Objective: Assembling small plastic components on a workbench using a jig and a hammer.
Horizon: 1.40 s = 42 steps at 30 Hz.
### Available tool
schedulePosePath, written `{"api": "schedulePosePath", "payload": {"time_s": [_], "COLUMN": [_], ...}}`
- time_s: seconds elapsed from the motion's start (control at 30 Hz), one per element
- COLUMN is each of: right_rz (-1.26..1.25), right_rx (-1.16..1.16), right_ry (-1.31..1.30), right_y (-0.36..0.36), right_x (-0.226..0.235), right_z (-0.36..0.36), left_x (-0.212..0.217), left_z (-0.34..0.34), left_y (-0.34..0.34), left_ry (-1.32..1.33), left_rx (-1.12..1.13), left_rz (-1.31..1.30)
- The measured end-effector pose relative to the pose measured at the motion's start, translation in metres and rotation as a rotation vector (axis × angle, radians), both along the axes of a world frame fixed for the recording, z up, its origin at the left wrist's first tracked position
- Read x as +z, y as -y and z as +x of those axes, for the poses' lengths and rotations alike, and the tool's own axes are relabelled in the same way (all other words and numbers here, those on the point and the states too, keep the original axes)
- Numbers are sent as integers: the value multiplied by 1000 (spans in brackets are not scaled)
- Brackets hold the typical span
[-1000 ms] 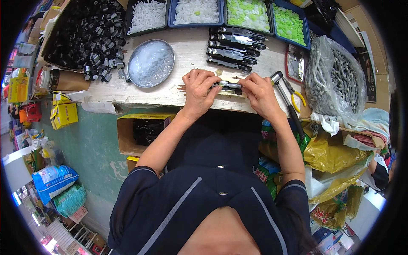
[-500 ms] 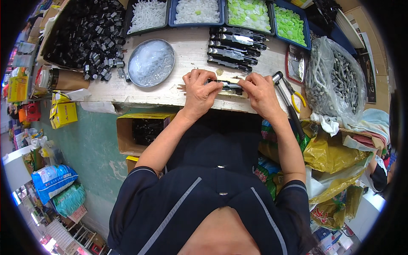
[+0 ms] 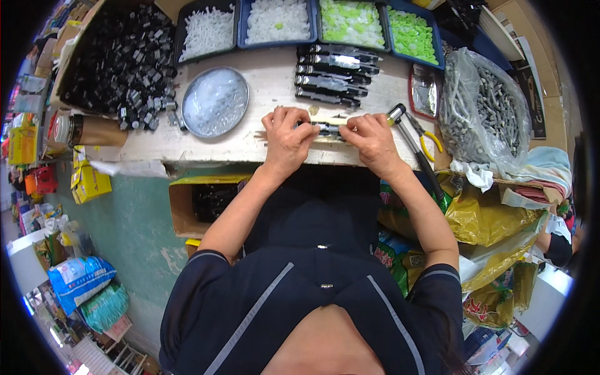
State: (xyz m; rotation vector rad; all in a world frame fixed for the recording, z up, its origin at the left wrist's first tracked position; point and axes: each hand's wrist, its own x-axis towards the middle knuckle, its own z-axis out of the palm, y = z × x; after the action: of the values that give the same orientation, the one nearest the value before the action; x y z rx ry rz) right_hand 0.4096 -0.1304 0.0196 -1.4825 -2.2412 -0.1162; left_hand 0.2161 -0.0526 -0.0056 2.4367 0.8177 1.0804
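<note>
Both hands, left hand [image 3: 286, 134] and right hand [image 3: 372, 139], pinch a narrow black part [image 3: 327, 129] between closed fingertips, just below the row of finished black pieces [image 3: 334, 74]

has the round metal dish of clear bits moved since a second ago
No. The round metal dish sits in the same spot beside the pile of black parts on the workbench.

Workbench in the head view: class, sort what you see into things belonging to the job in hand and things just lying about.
In use:
- left hand and right hand, both on the black strip part
- row of finished black strips
- trays of white and green pieces

Lying about:
- round metal dish
- yellow-handled pliers
- clear bag of grey parts
</note>
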Motion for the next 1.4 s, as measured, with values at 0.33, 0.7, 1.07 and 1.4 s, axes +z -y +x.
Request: {"api": "schedulePosePath", "payload": {"time_s": [0.33,0.7,1.07,1.4], "right_rz": [-10,190,421,135], "right_rx": [-174,-539,-659,-1002], "right_ry": [-236,333,111,-103], "right_y": [-70,-216,-165,-160], "right_x": [36,37,53,80], "right_z": [54,123,153,296], "left_x": [0,4,6,5], "left_z": [-6,-1,-3,-1], "left_y": [6,4,4,5], "left_ry": [3,16,6,-5], "left_rx": [1,1,6,-4], "left_rz": [-43,-95,-93,-123]}}
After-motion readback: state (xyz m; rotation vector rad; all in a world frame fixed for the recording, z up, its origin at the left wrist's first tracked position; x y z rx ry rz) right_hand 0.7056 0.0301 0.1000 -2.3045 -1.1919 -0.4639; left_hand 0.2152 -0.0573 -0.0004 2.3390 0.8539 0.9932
